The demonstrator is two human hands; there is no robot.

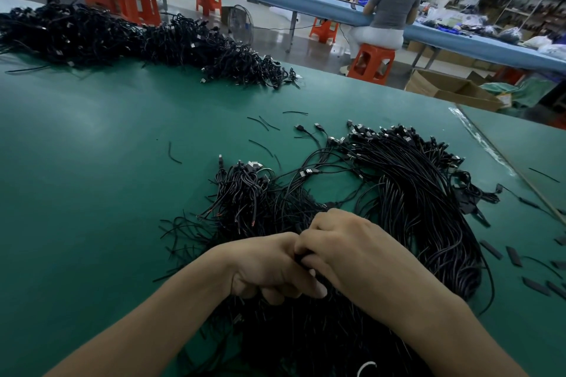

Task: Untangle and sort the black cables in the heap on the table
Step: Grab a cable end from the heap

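A heap of black cables (407, 193) with USB plugs spreads over the green table (92, 177) in front of me, reaching down to the near edge. A smaller tangled bunch (242, 190) lies at the heap's left. My left hand (266, 266) and my right hand (346, 251) meet over the heap's middle, knuckles together. Both have their fingers curled round a few black cables from the heap. The cable stretch between the fingers is mostly hidden by the hands.
A second long pile of black cables (137, 40) lies along the table's far left. Short cut cable bits (263, 124) and flat black pieces (514, 255) are scattered around. A person (392, 0) sits on an orange stool (370, 63) at a blue bench beyond.
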